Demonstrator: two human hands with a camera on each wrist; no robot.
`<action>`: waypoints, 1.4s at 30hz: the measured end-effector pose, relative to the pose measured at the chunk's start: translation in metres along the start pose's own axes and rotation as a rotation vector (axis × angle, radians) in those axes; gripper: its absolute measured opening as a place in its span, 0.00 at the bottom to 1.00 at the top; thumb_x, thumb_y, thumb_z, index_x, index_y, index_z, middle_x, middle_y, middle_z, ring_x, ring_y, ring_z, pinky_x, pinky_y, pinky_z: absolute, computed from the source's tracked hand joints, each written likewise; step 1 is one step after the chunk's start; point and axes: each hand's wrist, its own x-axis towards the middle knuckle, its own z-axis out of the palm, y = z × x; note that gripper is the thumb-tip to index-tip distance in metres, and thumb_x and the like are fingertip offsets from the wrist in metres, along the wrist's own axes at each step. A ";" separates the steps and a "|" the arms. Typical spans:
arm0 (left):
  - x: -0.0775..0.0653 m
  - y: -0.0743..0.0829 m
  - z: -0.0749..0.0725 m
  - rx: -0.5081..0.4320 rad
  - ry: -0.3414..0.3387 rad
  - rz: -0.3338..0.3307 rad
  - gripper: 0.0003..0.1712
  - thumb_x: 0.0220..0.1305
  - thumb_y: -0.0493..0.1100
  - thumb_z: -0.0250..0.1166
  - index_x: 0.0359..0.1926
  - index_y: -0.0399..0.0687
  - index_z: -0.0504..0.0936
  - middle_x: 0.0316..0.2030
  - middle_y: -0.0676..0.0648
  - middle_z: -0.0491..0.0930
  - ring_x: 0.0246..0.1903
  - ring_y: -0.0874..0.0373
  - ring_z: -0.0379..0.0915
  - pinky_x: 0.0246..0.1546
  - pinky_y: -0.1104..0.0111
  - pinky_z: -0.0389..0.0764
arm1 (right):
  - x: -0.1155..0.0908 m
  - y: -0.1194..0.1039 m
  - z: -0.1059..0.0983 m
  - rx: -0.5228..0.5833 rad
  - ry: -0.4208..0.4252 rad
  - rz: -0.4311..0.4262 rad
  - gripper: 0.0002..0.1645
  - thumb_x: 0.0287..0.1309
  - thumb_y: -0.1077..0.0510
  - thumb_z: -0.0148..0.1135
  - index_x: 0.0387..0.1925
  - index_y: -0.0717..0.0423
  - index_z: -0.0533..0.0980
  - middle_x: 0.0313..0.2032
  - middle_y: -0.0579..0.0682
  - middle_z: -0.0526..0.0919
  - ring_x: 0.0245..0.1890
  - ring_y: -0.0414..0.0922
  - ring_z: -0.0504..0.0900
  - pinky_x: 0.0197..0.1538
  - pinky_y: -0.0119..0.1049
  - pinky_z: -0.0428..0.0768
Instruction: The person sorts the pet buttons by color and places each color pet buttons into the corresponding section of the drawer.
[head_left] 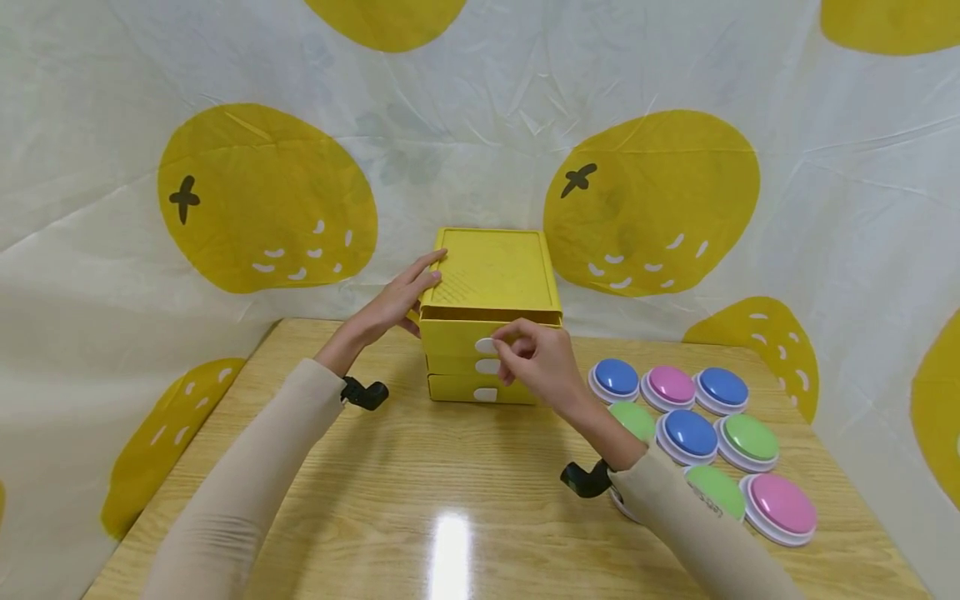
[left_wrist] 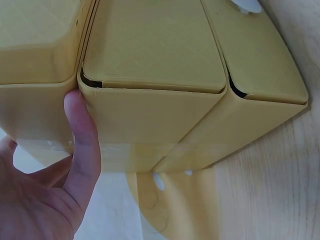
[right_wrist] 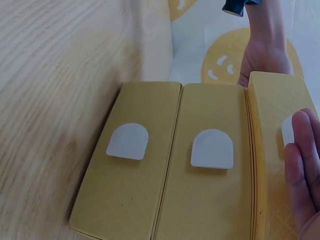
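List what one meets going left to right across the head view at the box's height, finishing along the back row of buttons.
Left hand → drawer box → blue button → pink button → second blue button.

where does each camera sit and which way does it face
Head: worn on the head, looking forward and down at the yellow drawer unit; both sleeves, the left hand and the right hand show.
Left wrist: worn there, facing the unit's side and drawer fronts; the left hand shows.
Right wrist: worn there, facing the white handles; the right hand shows at one edge, part of the left behind.
Shared: head and right wrist both show both hands.
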 end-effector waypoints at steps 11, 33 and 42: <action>0.001 0.000 -0.001 0.001 -0.004 -0.012 0.32 0.79 0.68 0.46 0.79 0.86 0.52 0.75 0.49 0.58 0.28 0.43 0.62 0.28 0.52 0.85 | -0.013 -0.007 0.002 0.019 -0.007 -0.016 0.04 0.66 0.67 0.66 0.40 0.60 0.85 0.17 0.51 0.85 0.16 0.42 0.83 0.16 0.30 0.71; 0.001 0.003 -0.001 0.005 -0.029 -0.046 0.32 0.79 0.68 0.43 0.79 0.87 0.49 0.67 0.43 0.67 0.33 0.46 0.68 0.33 0.49 0.86 | -0.036 -0.026 0.004 0.018 -0.022 -0.054 0.05 0.64 0.69 0.66 0.40 0.60 0.85 0.17 0.47 0.85 0.16 0.36 0.82 0.20 0.33 0.82; 0.001 0.005 -0.002 0.018 -0.032 -0.044 0.32 0.79 0.68 0.43 0.80 0.86 0.49 0.76 0.46 0.58 0.32 0.49 0.68 0.33 0.49 0.85 | -0.049 -0.033 0.005 -0.012 -0.022 -0.073 0.07 0.64 0.69 0.66 0.41 0.58 0.85 0.17 0.44 0.85 0.16 0.34 0.81 0.21 0.31 0.81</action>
